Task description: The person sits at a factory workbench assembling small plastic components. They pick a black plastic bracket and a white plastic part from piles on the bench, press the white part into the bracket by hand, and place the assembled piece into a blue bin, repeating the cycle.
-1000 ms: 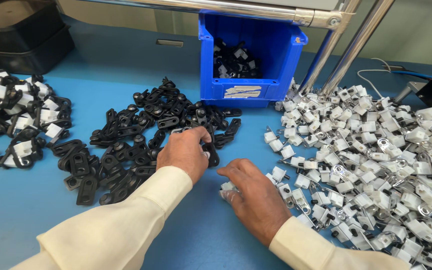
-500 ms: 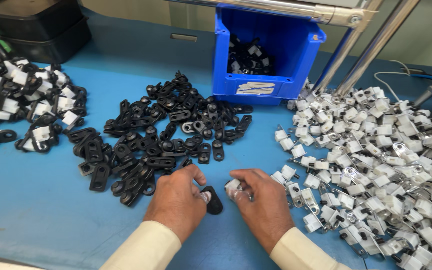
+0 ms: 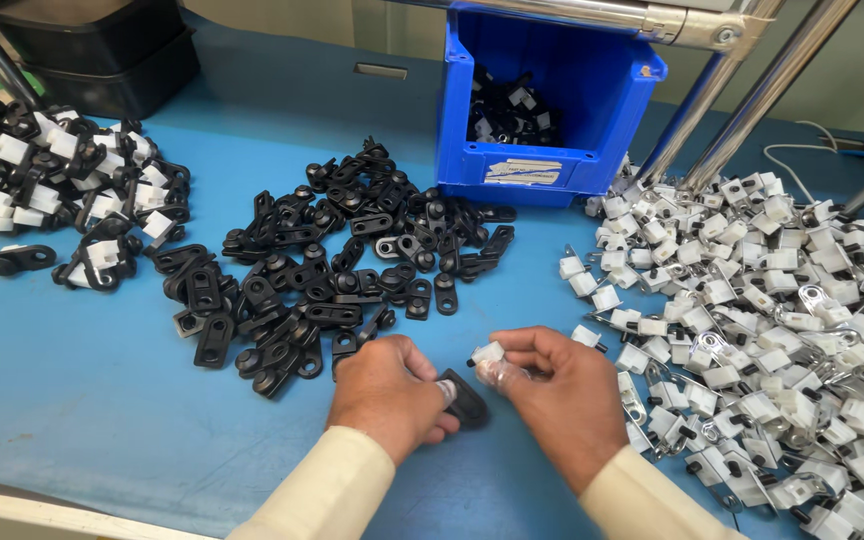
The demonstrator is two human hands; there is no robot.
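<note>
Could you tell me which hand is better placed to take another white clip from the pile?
The right hand, probably. It sits beside the white pile, though its fingers already hold a white clip. The left hand holds a black piece, nearer the black pile.

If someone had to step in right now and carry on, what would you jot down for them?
Left hand: grip on a black plastic piece.
Right hand: grip on a small white clip, held right beside the black piece, not yet joined as far as can be seen.
Supplies: pile of black pieces on the blue table ahead-left; pile of white clips to the right.
Done: joined black-and-white parts sit in the far-left pile and in the blue bin.
Left: both loose piles are still large.
</note>
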